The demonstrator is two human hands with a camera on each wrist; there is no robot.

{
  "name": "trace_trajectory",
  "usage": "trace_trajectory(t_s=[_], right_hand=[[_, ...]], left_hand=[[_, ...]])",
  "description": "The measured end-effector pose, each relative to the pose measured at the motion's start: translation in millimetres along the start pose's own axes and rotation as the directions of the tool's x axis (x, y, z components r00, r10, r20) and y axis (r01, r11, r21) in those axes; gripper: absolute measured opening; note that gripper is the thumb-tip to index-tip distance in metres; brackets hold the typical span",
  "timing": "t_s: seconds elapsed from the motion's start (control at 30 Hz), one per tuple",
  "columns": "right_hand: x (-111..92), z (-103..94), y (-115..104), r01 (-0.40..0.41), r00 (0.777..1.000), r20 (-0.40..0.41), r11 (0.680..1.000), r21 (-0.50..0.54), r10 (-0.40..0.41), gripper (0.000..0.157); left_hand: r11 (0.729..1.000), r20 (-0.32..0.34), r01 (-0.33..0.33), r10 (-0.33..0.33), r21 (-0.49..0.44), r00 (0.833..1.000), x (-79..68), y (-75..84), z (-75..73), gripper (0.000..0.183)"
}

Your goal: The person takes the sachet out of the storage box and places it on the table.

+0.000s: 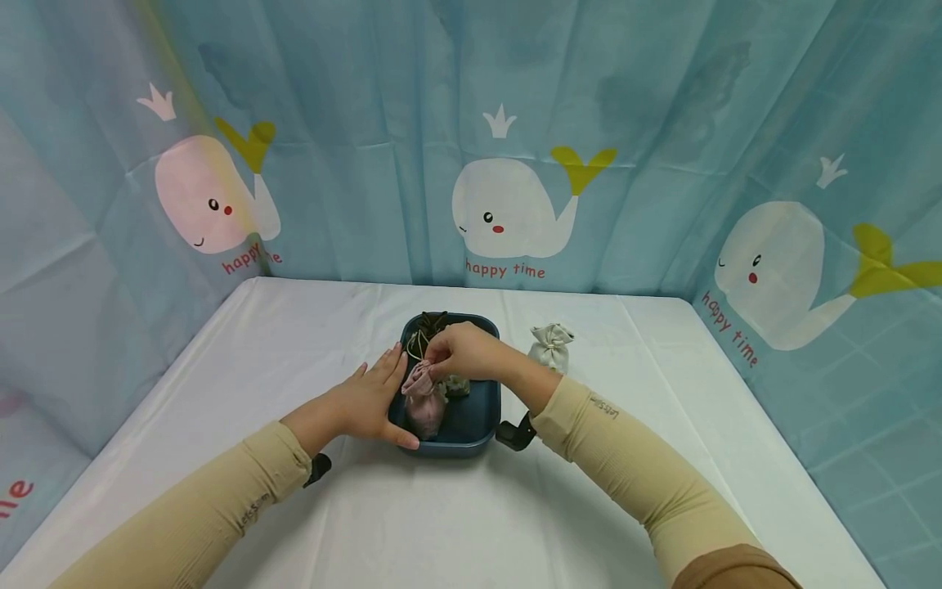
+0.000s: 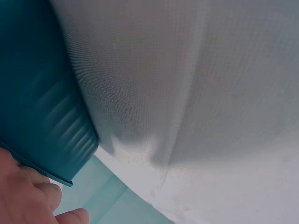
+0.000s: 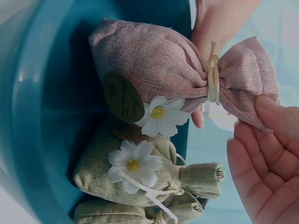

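Observation:
A pink cloth drawstring pouch stands in the dark teal bin, a cream cord tied round its neck. My right hand pinches the gathered top of this pouch between thumb and fingers. In the right wrist view a white flower and a dark oval tag hang by it. Beside it lie green pouches, one bearing another white flower. My left hand spreads along the bin's left side, fingers straight, touching its rim.
A pale drawstring pouch stands on the white tablecloth to the right of the bin, partly behind my right wrist. Dark cords lie at the bin's far left corner. A blue curtain with whales hangs behind the table.

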State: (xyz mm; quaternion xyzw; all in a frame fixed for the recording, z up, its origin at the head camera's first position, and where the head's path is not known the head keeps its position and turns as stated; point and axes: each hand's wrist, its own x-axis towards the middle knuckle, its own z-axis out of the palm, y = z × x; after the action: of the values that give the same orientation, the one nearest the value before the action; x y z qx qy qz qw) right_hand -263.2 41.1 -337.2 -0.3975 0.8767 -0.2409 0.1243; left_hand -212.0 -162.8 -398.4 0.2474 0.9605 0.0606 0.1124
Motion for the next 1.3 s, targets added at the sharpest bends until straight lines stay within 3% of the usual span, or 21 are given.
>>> trace_trajectory(t_s=[0.67,1.3], right_hand=[[-11,-19.7,-3,0.004,0.993,-0.114,0.999,0.053,0.002,0.005],[-27,-38.2,-6,-0.076,0.981,-0.169,0.987,0.139,0.099,0.005]], left_hand=[[1.000,0.012,0.011,-0.012,0.021,1.000,2.0,-0.5,1.4,0.138],[1.000,0.014,0.012,-0.012,0.024,1.000,2.0,-0.1,0.4,0.138]])
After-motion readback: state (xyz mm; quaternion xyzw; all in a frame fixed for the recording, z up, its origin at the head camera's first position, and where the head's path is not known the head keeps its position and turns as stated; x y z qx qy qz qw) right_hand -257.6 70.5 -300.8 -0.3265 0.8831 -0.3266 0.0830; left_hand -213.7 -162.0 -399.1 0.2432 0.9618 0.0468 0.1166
